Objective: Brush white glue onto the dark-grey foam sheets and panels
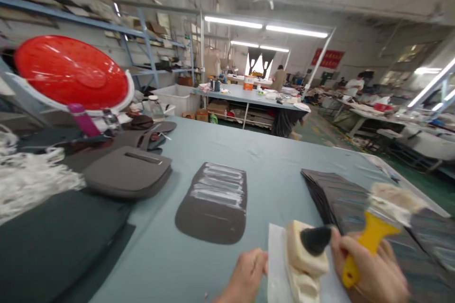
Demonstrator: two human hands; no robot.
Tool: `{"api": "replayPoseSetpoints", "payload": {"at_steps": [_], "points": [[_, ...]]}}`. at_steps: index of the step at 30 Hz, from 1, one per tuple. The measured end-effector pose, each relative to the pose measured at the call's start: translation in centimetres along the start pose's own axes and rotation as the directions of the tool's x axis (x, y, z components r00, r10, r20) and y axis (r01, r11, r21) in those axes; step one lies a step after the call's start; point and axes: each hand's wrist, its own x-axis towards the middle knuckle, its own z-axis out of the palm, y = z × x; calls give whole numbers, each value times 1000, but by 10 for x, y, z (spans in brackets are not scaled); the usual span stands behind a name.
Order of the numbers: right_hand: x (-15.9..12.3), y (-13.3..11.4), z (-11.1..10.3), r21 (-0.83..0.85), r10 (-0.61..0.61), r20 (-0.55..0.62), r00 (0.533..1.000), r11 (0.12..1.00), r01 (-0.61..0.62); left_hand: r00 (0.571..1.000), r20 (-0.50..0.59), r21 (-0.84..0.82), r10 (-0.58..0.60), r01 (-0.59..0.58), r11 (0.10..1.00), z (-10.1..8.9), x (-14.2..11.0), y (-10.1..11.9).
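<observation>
A wide grey-green table [277,161] carries everything. A stack of dark cut pieces [341,199] lies at its right; one dark rounded piece [215,203] lies flat mid-table, streaked with white across its far half. At the near edge, a white sheet [275,270] holds a cream block [302,255]. The right hand [369,272] is closed around a yellow-handled brush [373,232], its long axis running up-right, bristles pointing away. The left hand [249,272], fingers curled, touches the sheet's edge.

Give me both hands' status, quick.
Left hand: closed, fingers curled at the edge of the white sheet.
Right hand: closed around the yellow-handled brush.
</observation>
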Motion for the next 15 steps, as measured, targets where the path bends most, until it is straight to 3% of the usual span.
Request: {"api": "replayPoseSetpoints", "payload": {"at_steps": [2,4,6,8,11,15], "points": [[15,-62,53,118,4,100,995,993,-16,992,-128,0,-5,5,1000,-68,7,-20],[16,-106,113,168,61,260,964,980,-107,966,-256,48,-37,51,998,-129,20,-44],[8,-134,172,129,185,451,873,954,-269,927,-372,156,-53,119,981,-182,40,-71],[-5,-148,225,23,342,576,743,901,-432,891,-442,261,-100,234,937,-227,63,-98],[-18,-156,283,-136,539,614,577,792,-595,852,-500,334,-156,357,872,-277,101,-129],[-18,-162,331,-204,640,595,486,705,-679,825,-533,381,-189,434,817,-317,148,-151]]}}
